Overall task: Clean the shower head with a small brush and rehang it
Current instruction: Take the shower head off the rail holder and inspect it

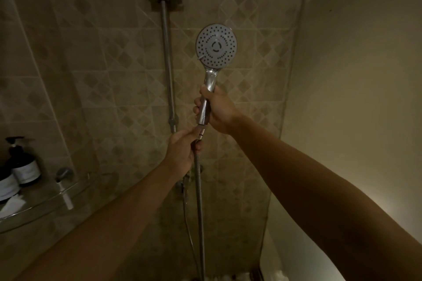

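The right hand (219, 109) was wrapped tight around the shower head (215, 47) handle, holding it up with the holes facing us. Just below, the left hand (182, 150) pinched the hose (200, 189) where it joined

Open air right of rail (167, 64); shelf (45, 207) crowds left.
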